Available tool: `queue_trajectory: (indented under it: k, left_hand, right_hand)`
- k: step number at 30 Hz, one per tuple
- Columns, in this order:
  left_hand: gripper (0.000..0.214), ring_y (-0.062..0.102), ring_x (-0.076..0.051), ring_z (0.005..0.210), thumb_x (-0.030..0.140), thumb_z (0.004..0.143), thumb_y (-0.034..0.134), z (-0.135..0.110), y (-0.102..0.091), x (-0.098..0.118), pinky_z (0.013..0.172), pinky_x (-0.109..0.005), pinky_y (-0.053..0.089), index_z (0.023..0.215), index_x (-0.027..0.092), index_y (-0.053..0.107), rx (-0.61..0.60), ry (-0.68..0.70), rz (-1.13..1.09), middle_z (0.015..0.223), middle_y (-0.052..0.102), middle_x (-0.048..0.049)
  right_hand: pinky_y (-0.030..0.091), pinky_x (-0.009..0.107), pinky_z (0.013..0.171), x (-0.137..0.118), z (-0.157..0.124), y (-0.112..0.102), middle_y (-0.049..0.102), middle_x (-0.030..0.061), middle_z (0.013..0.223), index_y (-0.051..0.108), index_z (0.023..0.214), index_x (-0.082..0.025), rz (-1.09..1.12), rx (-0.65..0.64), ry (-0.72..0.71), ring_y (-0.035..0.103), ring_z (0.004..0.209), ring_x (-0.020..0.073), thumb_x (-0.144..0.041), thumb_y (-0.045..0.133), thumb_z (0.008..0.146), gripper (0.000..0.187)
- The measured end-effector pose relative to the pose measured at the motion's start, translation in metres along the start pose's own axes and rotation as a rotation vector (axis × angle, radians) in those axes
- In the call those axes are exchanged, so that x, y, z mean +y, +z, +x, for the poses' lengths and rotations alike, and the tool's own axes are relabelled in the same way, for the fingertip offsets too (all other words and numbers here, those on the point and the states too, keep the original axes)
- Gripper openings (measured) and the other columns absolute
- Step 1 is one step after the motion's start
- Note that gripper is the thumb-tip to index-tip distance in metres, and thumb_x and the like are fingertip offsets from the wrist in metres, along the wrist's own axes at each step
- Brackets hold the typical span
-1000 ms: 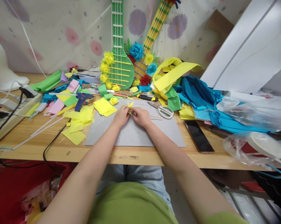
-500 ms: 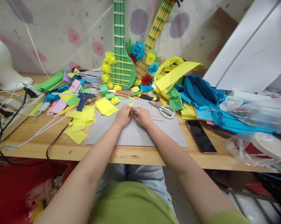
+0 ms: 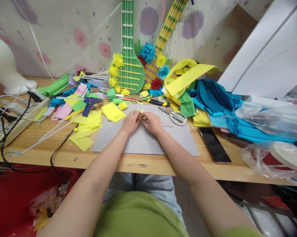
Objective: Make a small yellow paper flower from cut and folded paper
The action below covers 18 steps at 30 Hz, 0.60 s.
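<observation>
Over the grey cutting mat [image 3: 143, 141], my left hand [image 3: 131, 121] and my right hand [image 3: 151, 123] meet, fingers closed in a pinch. Between their fingertips is a small yellow paper flower [image 3: 140, 113], mostly covered by the fingers. A thin wooden stick [image 3: 167, 123] pokes out to the right of my right hand. Left of my left hand lie a stack of yellow paper squares [image 3: 113, 112] and a finished yellow paper rose [image 3: 123, 105]. White-handled scissors [image 3: 177, 118] rest on the mat's right side.
A blue glue gun [image 3: 89, 106] sits among paper scraps at left, near a power strip [image 3: 17, 121]. Behind stand a green paper instrument [image 3: 132, 74] and a yellow one. A utility knife [image 3: 159, 103], blue paper [image 3: 212, 93] and a phone [image 3: 214, 144] lie towards the right.
The fingers of both hands have shifted slightly around the yellow paper flower, and its petals show in a different position. The whole view has moved a little.
</observation>
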<state>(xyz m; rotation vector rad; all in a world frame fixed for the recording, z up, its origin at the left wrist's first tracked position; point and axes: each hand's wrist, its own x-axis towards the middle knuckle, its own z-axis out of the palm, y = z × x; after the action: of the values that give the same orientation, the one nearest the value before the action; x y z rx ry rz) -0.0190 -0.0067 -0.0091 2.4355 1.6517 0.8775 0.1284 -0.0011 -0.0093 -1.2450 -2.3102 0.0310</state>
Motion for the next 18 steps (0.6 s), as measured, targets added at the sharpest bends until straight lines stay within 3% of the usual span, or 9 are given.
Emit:
queue_trajectory:
  k: [8, 18]
  left_hand:
    - [0.032, 0.058, -0.014, 0.079, 0.013, 0.075, 0.045, -0.0004, 0.0018, -0.0035, 0.069, -0.027, 0.045, 0.106, 0.018, 0.038, 0.088, -0.170, -0.256, 0.091, 0.060, -0.0042]
    - [0.028, 0.060, -0.015, 0.079, 0.012, 0.074, 0.044, -0.0001, 0.0015, -0.0029, 0.067, -0.027, 0.044, 0.100, 0.020, 0.037, 0.068, -0.181, -0.244, 0.090, 0.061, -0.0040]
  right_hand:
    - [0.036, 0.028, 0.074, -0.0039, 0.0036, -0.0006, 0.060, 0.0061, 0.099, 0.053, 0.100, -0.020, -0.004, 0.041, -0.040, 0.050, 0.094, 0.0188, -0.021, 0.044, 0.081, 0.022]
    - [0.036, 0.028, 0.072, -0.0040, 0.0032, -0.0029, 0.059, 0.0073, 0.102, 0.053, 0.104, -0.020, -0.054, 0.000, -0.041, 0.050, 0.094, 0.0196, -0.015, 0.039, 0.080, 0.028]
